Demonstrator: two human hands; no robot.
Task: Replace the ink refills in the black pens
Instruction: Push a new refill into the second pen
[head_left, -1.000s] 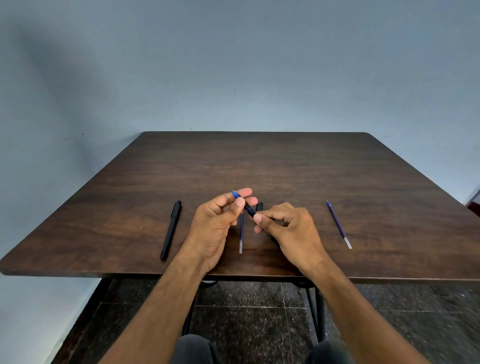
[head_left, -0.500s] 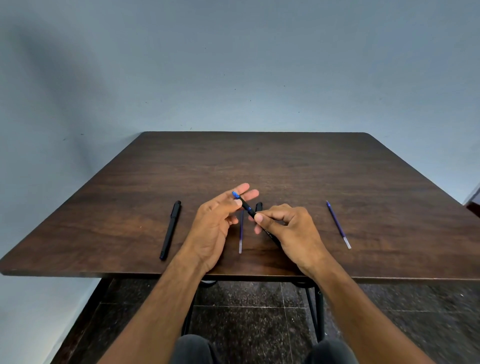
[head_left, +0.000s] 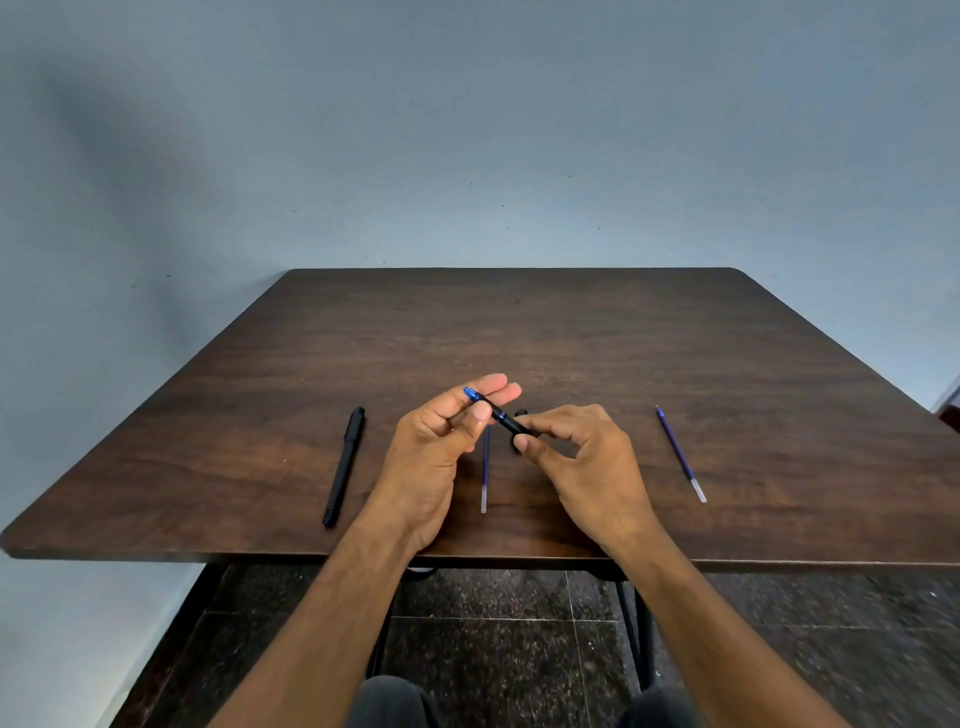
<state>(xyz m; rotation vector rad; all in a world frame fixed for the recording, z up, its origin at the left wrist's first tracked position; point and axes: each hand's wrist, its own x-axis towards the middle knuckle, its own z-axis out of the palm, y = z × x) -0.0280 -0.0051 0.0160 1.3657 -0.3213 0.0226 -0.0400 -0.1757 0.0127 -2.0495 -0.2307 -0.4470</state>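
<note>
We see one big brown table (head_left: 519, 332) in front of a gray-blue wall (head_left: 467, 130). Under the table there is a dark stone floor (head_left: 493, 649).

We see two hands over the near side of the table. The left hand (head_left: 431, 457) is half open, with its fingers stretched out. Its thumb and fingers touch the blue tip end of the pen in the hands (head_left: 498, 414). The right hand (head_left: 587, 462) pinches the black end of that same pen between the thumb and the first fingers. This pen is lifted off the table and tilts up to the left.

We count two black pens we can see well. The second black pen (head_left: 344, 465) lies flat on the table, to the left of the left hand and well apart from it. A small black bit (head_left: 521, 413) shows just behind the right hand's fingers. We cannot tell what it is.

We count two thin blue refills. One refill (head_left: 485, 470) lies on the table between the two hands. The other refill (head_left: 680, 453) lies on the table to the right of the right hand, well apart from it.
</note>
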